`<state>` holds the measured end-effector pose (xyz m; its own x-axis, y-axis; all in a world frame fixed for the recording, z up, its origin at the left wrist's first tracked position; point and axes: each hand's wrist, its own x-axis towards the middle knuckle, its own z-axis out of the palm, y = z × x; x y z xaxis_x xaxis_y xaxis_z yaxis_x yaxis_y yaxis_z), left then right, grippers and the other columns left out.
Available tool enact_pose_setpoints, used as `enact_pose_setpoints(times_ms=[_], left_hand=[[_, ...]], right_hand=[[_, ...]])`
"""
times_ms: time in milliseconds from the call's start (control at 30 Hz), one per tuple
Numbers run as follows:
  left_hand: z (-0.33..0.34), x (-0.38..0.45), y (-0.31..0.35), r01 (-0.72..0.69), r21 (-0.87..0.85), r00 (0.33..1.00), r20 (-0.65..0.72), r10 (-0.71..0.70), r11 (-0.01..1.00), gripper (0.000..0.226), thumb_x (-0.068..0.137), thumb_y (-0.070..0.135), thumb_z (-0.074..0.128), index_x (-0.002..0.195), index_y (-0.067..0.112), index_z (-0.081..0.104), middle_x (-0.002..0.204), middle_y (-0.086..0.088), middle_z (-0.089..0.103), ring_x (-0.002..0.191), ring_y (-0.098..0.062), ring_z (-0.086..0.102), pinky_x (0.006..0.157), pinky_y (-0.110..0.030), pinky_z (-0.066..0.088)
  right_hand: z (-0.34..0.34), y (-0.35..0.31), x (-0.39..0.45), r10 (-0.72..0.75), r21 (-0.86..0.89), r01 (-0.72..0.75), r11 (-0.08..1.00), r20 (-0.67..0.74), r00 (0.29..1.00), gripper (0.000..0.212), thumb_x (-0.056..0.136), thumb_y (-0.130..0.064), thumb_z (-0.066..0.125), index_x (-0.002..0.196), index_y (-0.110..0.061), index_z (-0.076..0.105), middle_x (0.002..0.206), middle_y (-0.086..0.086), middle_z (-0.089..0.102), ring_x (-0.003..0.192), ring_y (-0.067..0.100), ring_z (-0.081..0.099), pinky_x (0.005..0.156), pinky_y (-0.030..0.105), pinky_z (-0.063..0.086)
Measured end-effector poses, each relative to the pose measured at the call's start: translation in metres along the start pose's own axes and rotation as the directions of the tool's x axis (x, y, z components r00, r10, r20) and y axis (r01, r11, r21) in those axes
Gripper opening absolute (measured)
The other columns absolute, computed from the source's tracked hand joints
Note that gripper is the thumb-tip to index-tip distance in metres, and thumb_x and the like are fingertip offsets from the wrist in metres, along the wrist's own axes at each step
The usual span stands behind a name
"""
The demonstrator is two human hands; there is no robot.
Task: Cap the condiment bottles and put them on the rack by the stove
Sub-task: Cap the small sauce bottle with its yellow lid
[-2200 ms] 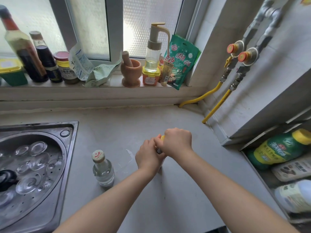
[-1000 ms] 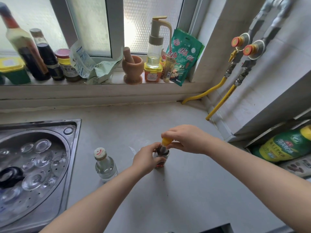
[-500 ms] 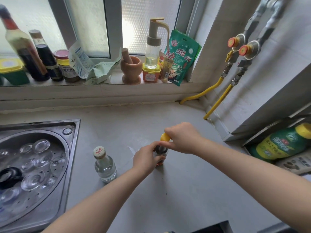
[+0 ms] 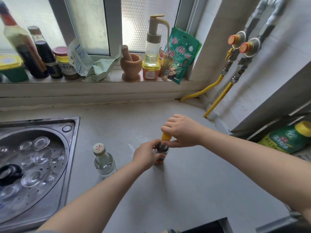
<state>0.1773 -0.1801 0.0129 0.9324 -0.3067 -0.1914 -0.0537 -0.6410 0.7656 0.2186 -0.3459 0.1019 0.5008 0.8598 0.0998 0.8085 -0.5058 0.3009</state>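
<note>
A small glass bottle of reddish-brown liquid [image 4: 160,158] stands on the grey counter [image 4: 193,182]. My left hand [image 4: 146,156] grips its body from the left. My right hand [image 4: 182,131] holds a yellow cap [image 4: 166,137] right above the bottle's mouth; whether it touches the mouth is hidden by my fingers. A small clear bottle [image 4: 104,161] with a white and red cap stands upright to the left, apart from both hands. The rack [image 4: 272,130] at the right edge holds a green bottle with a yellow cap [image 4: 289,137].
A steel sink [image 4: 55,165] with a perforated steamer tray fills the left. Bottles, a jar, bags, a wooden mortar [image 4: 131,65] and a pump bottle [image 4: 152,46] crowd the windowsill. Two yellow gas hoses [image 4: 217,100] run down the right wall.
My right hand has lifted the yellow cap a little and shifted over the bottle's mouth, while my left hand keeps hold of the bottle. The clear bottle has not moved.
</note>
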Motion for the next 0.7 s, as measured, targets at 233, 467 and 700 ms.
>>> enact_pose_setpoints(times_ms=[233, 467, 700], left_hand=[[0.001, -0.002, -0.002, 0.012, 0.019, 1.000, -0.013, -0.012, 1.000, 0.035, 0.077, 0.032, 0.070, 0.110, 0.035, 0.058, 0.110, 0.006, 0.067, 0.107, -0.020, 0.060, 0.081, -0.034, 0.049], [0.004, -0.001, -0.001, 0.034, 0.031, 0.998, -0.050, -0.032, 0.999, 0.040, 0.078, 0.032, 0.069, 0.116, 0.037, 0.056, 0.110, 0.007, 0.067, 0.105, -0.019, 0.060, 0.077, -0.030, 0.047], [0.002, 0.000, -0.005, 0.024, 0.036, 0.999, -0.023, -0.023, 0.999, 0.039, 0.077, 0.034, 0.071, 0.113, 0.037, 0.057, 0.111, 0.008, 0.067, 0.108, -0.017, 0.060, 0.078, -0.030, 0.047]], right_hand=[[0.024, -0.016, 0.002, 0.276, 0.029, -0.276, 0.961, -0.191, 0.942, 0.047, 0.078, -0.050, 0.048, 0.044, -0.017, 0.045, 0.038, 0.002, 0.046, 0.035, 0.024, 0.043, 0.042, 0.022, 0.024], [0.029, -0.028, 0.003, 0.480, 0.041, -0.486, 0.873, -0.239, 0.844, 0.051, 0.077, -0.050, 0.045, 0.038, -0.016, 0.043, 0.032, 0.001, 0.043, 0.030, 0.022, 0.040, 0.041, 0.020, 0.020], [0.023, -0.030, -0.002, 0.432, -0.029, -0.447, 0.894, -0.209, 0.878, 0.054, 0.080, -0.059, 0.043, 0.044, -0.017, 0.043, 0.037, 0.001, 0.047, 0.032, 0.022, 0.043, 0.043, 0.021, 0.018]])
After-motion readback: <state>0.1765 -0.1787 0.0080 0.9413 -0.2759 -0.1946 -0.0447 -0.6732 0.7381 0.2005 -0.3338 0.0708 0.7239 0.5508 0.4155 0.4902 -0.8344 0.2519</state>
